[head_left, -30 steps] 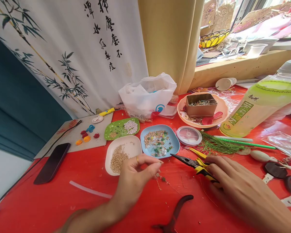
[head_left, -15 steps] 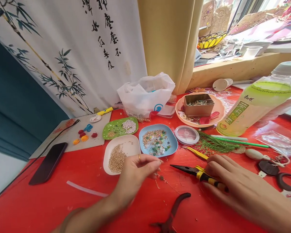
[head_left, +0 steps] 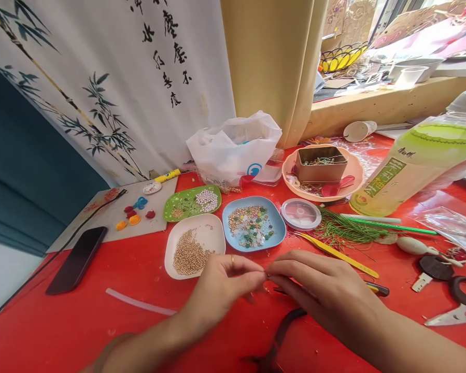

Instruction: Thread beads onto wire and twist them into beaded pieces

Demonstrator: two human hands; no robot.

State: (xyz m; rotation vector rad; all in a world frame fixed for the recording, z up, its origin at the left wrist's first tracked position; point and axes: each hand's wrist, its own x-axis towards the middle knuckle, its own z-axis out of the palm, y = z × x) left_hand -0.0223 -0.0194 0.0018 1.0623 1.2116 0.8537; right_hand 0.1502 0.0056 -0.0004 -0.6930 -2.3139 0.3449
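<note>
My left hand (head_left: 233, 282) is closed in a pinch on a thin beaded wire (head_left: 267, 287), of which only a small part shows below the fingers. The fingertips of my right hand (head_left: 322, 282) meet it there, also pinched at the wire's end; the exact grip is partly hidden. Beneath my right hand lie needle-nose pliers (head_left: 379, 289) with black and yellow handles, mostly covered. Closer to me is a dark, curved-handled tool (head_left: 283, 331), blurred. Just beyond my left hand sits a white tray (head_left: 213, 233) of gold beads, beside a blue tray (head_left: 280, 228) of mixed beads.
Yellow tweezers (head_left: 337, 252), green wire stems (head_left: 345, 228) and a round clear case (head_left: 300, 214) lie beyond my right hand. A drink bottle (head_left: 407, 171), keys (head_left: 435, 269) and scissors (head_left: 456, 311) are at the right. A phone (head_left: 77, 260) lies left; a green tray (head_left: 192, 202) stands behind.
My right hand has let go of the pliers, which now lie on the table under it. It has moved left to meet my left hand's fingertips at the wire.
</note>
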